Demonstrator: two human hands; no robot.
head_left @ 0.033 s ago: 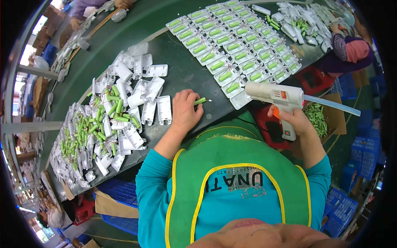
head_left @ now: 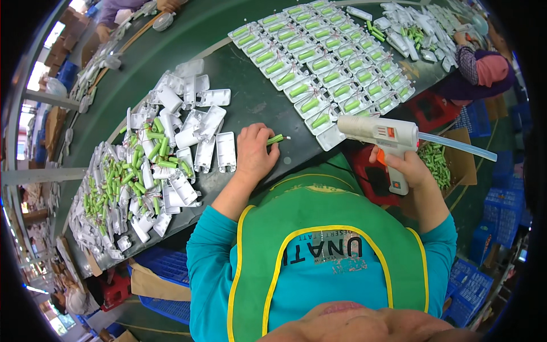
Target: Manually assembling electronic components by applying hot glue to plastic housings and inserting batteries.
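Green battery (head_left: 275,139) pinched in left hand (head_left: 254,153); right hand (head_left: 405,165) grips glue gun (head_left: 380,132); filled white cases (head_left: 319,62) line the desk (head_left: 250,105) upper centre, loose cases (head_left: 171,148) left.

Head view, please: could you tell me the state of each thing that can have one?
Left hand: shut on a green battery.
Right hand: grips the glue gun, nozzle over a white case.
White case: open, empty.
Rows of cases: open, batteries fitted.
Heap of cases: jumbled, loose batteries.
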